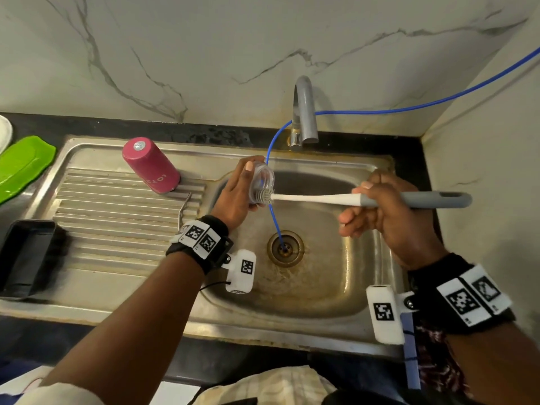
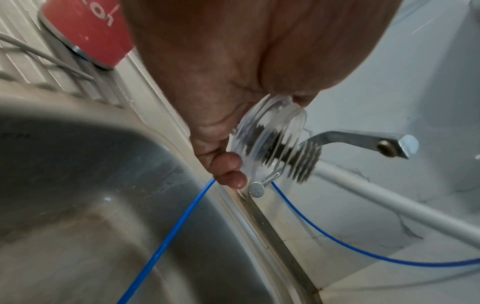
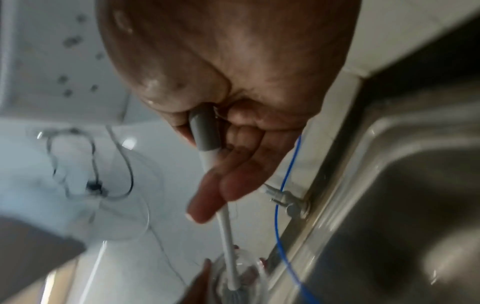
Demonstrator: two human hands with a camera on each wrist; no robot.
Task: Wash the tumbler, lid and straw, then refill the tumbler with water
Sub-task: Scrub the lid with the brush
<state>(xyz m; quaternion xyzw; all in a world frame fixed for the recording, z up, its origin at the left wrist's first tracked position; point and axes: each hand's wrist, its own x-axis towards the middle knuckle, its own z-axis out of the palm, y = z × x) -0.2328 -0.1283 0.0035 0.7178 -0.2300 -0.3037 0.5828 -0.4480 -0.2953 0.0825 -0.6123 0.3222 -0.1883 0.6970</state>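
While the pink tumbler [image 1: 150,165] stands upside down on the drainboard at 10 o'clock, base tilted toward 11, the left hand [image 1: 237,190] grips the clear lid [image 1: 262,182] on edge over the basin. The brush [image 1: 365,199], long axis 9-to-3, bristles touching the lid, is clasped by the right hand [image 1: 385,210].
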